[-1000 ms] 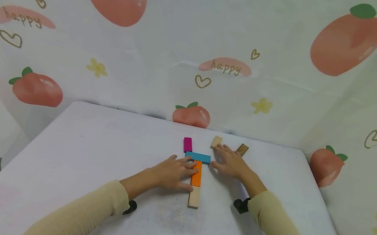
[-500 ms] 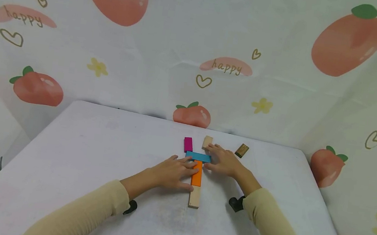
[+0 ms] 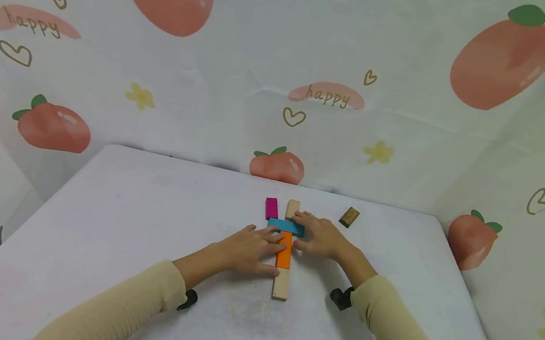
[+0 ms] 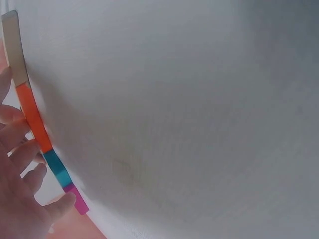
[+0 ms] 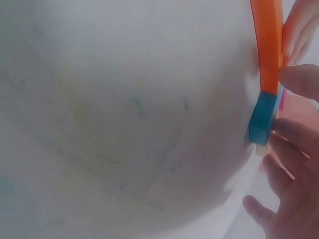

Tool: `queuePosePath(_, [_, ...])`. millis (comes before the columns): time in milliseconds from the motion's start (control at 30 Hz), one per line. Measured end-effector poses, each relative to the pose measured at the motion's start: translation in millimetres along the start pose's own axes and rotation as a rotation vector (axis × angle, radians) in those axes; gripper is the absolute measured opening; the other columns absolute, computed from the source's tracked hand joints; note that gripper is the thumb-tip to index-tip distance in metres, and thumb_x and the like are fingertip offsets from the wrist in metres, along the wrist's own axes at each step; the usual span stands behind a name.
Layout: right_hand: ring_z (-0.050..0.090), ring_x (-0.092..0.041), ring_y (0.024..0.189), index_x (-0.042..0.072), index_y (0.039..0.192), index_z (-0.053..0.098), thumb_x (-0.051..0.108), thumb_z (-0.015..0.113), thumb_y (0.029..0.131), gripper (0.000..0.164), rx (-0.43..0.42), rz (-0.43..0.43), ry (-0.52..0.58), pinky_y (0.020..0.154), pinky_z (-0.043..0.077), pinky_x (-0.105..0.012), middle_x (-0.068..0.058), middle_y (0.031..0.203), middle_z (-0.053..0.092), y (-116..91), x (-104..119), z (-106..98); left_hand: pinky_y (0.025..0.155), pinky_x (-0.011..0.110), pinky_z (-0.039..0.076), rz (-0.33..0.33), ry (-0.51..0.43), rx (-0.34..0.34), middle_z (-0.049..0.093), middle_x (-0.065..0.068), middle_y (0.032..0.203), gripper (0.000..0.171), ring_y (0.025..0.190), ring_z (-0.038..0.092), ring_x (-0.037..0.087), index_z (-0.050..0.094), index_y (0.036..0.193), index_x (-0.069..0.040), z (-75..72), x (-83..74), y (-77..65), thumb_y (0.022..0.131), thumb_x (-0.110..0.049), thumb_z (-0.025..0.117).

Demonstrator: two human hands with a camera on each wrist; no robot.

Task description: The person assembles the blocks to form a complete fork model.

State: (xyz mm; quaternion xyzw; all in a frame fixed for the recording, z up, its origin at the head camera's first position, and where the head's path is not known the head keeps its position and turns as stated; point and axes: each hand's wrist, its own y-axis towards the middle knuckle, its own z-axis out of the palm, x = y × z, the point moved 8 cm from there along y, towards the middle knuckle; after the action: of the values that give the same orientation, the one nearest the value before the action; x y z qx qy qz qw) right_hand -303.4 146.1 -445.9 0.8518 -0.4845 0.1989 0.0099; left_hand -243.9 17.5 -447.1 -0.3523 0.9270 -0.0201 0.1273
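A row of wooden blocks lies on the white table: a plain block (image 3: 281,285) nearest, then an orange block (image 3: 285,250), with a blue block (image 3: 285,227) crosswise at its far end. Beyond the blue one, a magenta block (image 3: 271,208) stands off its left end and a second plain block (image 3: 292,208) lies to the right of that. My left hand (image 3: 248,249) rests its spread fingers on the orange and blue blocks from the left. With fingertips at the second plain block, my right hand (image 3: 321,238) reaches over the blue block's right end, its fingers loosely extended.
A brown patterned block (image 3: 349,217) lies apart at the back right of the table (image 3: 169,208). Behind the table hangs a printed cloth (image 3: 235,61). A dark strap piece (image 3: 340,298) hangs under the right wrist, another (image 3: 188,300) under the left.
My right hand has slid the far plain block leftward, from near the brown block to beside the magenta one, turning it straighter. The left hand has stayed in place.
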Motion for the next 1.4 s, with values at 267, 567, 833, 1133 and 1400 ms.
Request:
queuePosePath(267, [0.034, -0.031, 0.145, 0.01, 0.149, 0.047, 0.037, 0.063, 0.089, 0.067, -0.012, -0.047, 0.003, 0.113, 0.03, -0.06, -0.008, 0.155, 0.043, -4, 11, 0, 0.11, 0.063, 0.032, 0.0, 0.003, 0.005, 0.038, 0.001, 0.158, 0.069, 0.148, 0.028, 0.029, 0.046, 0.151, -0.02, -0.6, -0.4, -1.3, 0.095, -0.061, 0.052])
queuePosePath(567, [0.039, -0.031, 0.142, 0.007, 0.145, 0.051, 0.034, 0.061, 0.089, 0.063, -0.023, -0.069, -0.027, 0.112, 0.032, -0.057, -0.01, 0.151, 0.047, -4, 17, -3, 0.11, 0.064, 0.032, -0.002, -0.002, 0.006, 0.038, 0.001, 0.158, 0.07, 0.148, 0.028, 0.029, 0.044, 0.152, -0.02, -0.3, -0.5, -2.4, 0.095, -0.061, 0.052])
queuePosePath(833, [0.044, -0.031, 0.139, 0.008, 0.143, 0.054, 0.036, 0.062, 0.09, 0.061, -0.024, -0.054, -0.048, 0.111, 0.035, -0.056, -0.01, 0.15, 0.049, -3, 18, -3, 0.11, 0.064, 0.032, -0.007, 0.003, 0.01, 0.039, 0.001, 0.157, 0.07, 0.148, 0.028, 0.028, 0.044, 0.152, -0.021, 0.9, -0.4, -2.6, 0.095, -0.061, 0.052])
queuePosePath(1133, [0.042, -0.032, 0.14, 0.009, 0.144, 0.053, 0.038, 0.062, 0.09, 0.062, -0.024, -0.055, -0.059, 0.111, 0.034, -0.059, -0.01, 0.151, 0.048, -3, 14, -3, 0.11, 0.063, 0.032, -0.004, 0.016, 0.008, 0.038, 0.0, 0.158, 0.07, 0.148, 0.028, 0.028, 0.042, 0.153, -0.022, 2.1, 0.0, -0.6, 0.095, -0.06, 0.052])
queuePosePath(1400, [0.033, -0.033, 0.145, 0.008, 0.149, 0.046, 0.035, 0.061, 0.092, 0.065, -0.062, -0.003, -0.052, 0.112, 0.028, -0.063, -0.011, 0.158, 0.037, -11, -9, -12, 0.11, 0.062, 0.034, -0.012, 0.026, 0.007, 0.037, 0.0, 0.158, 0.069, 0.148, 0.028, 0.028, 0.046, 0.151, -0.021, 2.1, 0.0, 0.5, 0.095, -0.061, 0.052])
